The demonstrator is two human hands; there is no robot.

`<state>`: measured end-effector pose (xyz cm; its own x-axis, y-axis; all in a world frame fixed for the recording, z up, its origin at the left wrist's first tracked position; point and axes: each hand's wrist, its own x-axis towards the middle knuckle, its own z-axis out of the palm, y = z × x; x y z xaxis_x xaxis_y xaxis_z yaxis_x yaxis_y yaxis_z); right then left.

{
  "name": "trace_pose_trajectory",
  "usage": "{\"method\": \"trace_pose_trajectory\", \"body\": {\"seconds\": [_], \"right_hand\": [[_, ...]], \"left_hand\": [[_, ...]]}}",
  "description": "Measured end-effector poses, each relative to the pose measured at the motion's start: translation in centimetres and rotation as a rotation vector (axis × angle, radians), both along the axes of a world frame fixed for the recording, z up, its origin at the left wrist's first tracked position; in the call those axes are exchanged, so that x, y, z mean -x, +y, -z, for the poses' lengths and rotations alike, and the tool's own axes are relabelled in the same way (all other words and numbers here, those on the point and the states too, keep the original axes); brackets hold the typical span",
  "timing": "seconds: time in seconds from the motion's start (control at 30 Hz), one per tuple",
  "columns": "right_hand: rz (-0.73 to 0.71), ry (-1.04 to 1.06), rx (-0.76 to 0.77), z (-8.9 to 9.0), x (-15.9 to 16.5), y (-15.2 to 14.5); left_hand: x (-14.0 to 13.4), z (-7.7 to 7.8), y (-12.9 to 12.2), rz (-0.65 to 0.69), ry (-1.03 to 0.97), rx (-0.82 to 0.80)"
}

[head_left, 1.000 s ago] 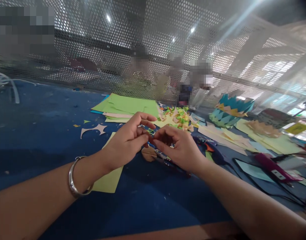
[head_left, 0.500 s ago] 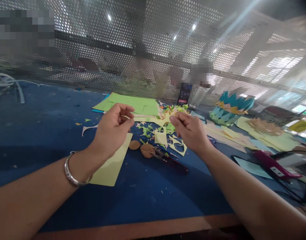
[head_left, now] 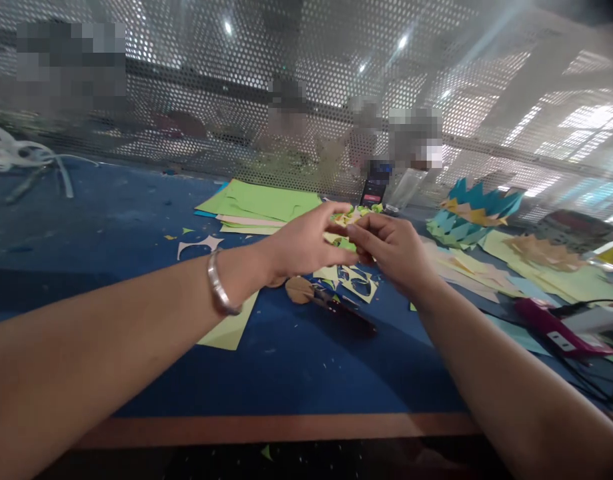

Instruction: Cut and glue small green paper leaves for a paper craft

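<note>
While left hand (head_left: 309, 243) adjoins right hand (head_left: 393, 250), the phone (head_left: 372, 193) (text illegible) shows red.

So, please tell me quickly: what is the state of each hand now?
Left hand: open, nothing visibly held.
Right hand: closed in a pinch; whether it holds anything cannot be told.

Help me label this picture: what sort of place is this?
Likely a paper-craft workspace, going by the stacked green sheets, the cut paper scraps and the zigzag-edged paper piece.
</note>
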<state>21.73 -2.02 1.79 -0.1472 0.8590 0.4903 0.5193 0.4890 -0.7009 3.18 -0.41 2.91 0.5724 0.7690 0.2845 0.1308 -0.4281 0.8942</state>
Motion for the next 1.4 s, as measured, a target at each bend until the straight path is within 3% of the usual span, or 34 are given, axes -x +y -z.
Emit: {"method": "trace_pose_trajectory", "body": {"seconds": [0.07,0.13,0.2,0.3,0.33,0.43,0.6,0.67,0.8,0.9,1.0,1.13,1.4], "right_hand": [[-0.022,0.019,0.028,-0.1,0.0,-0.2],[0.007,0.046,0.012,-0.2,-0.4,-0.1],[0.062,0.071,-0.046,-0.2,-0.9,0.3],[0.132,0.005,-0.123,0.1,-1.4,0.9],[0.136,-0.045,-0.131,0.2,-1.5,1.0],[0.094,-0.231,-0.099,0.4,-1.1,1.0],[-0.062,-0.533,0.083,0.2,-0.1,-0.2],[-0.152,-0.65,0.171,0.0,0.2,-0.7],[-0.276,-0.821,0.333,-0.3,0.9,-1.7],[-0.272,-0.862,0.371,-0.4,1.4,-2.2],[-0.256,-0.869,0.375,-0.4,1.6,-2.5],[-0.24,-0.862,0.42,-0.3,1.4,-2.5],[-0.213,-0.865,0.4,-0.4,1.6,-2.9]], "left_hand": [[-1.6,-0.9,0.7,0.097,0.016,-0.021],[-2.0,-1.5,1.6,0.144,0.159,-0.116],[-1.0,-1.8,2.4,0.056,0.354,-0.23],[1.9,-1.6,3.0,-0.121,0.633,-0.545],[3.0,-1.4,3.1,-0.138,0.724,-0.554],[5.5,-0.8,2.6,-0.079,0.876,-0.445],[7.1,-0.4,1.5,0.023,0.987,-0.358],[7.9,-0.6,1.8,-0.015,1.009,-0.375],[10.3,-0.7,3.6,-0.23,1.094,-0.411],[11.9,-0.4,4.9,-0.208,1.171,-0.321],[12.5,0.0,5.2,-0.186,1.116,-0.262],[11.7,0.5,4.7,-0.13,1.036,-0.275],[10.9,0.6,3.8,-0.081,1.082,-0.274]]}}
